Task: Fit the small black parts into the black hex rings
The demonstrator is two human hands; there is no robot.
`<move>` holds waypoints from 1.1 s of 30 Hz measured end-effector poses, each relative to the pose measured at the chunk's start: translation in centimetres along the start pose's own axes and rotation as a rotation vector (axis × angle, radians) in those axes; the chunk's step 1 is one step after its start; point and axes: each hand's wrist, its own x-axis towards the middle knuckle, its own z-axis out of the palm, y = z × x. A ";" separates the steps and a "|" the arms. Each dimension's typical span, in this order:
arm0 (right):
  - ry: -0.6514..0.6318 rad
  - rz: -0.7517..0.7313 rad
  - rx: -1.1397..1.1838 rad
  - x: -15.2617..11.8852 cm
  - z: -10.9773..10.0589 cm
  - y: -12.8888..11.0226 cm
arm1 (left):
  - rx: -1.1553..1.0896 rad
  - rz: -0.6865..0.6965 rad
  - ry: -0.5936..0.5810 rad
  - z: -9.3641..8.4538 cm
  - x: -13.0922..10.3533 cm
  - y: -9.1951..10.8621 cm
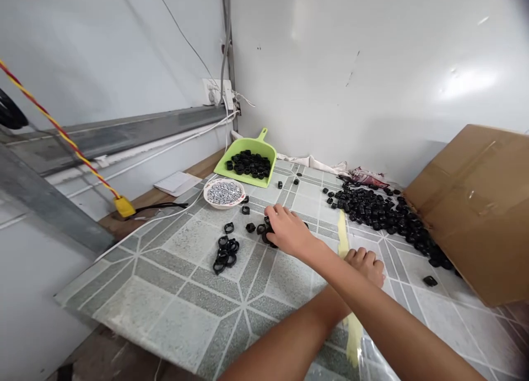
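On the table, arms crossed above black rings

Across the tile-patterned tabletop, my right arm lies over my left, bringing my right hand to a cluster of black rings near the middle. Its fingers curve down and the thumb sits below them; whether they pinch a ring I cannot tell, because the hand hides it. My left hand is palm down, fingers curled under, beside a strip of yellow tape; what it presses or holds, if anything, is hidden too.

I'd guess the white bowl is there so the tiny metal bits don't scatter, and the green dustpan behind it serves as a tray, its raised sides keeping more rings together. A big heap of rings spreads loose on my right, along a cardboard box whose tilted wall probably helps contain them.

The rings look like hard plastic, short and chunky, open in the centre, some with small lugs. The bits glitter like bright metal; the bowl is round with a smooth rim. The box is flat, dull brown, and the tabletop's grey speckle looks slick under its pale lines.
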 end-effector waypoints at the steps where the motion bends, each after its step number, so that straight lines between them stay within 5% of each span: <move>1: 0.046 0.008 -0.026 -0.2 0.1 0.0 | -0.002 -0.005 0.001 -0.3 -0.1 0.0; 11: 0.072 0.032 0.021 -2.4 1.8 0.7 | -0.011 -0.031 0.020 -1.7 -0.3 0.0; 22: 0.064 0.177 0.056 -1.9 0.9 0.5 | -0.063 -0.072 0.051 -1.5 -0.4 -0.1; 33: 0.174 0.271 0.493 -2.0 2.2 1.0 | -0.020 -0.021 0.068 -1.8 -0.6 -0.1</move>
